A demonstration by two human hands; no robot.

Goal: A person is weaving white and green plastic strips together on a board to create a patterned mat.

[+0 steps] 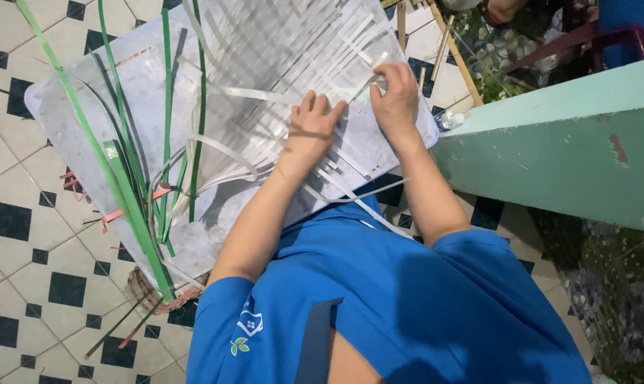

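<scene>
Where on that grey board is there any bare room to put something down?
The grey board is bare at its left corner, outside the green strips. The middle and right are crowded: the white woven strips lie there, under the left hand and right hand.

Bright, cool light, maybe from above. Soft blur over the woven white strips (286,50). Dark shadow at the bottom right. Wide-lens bend at the edges.
</scene>
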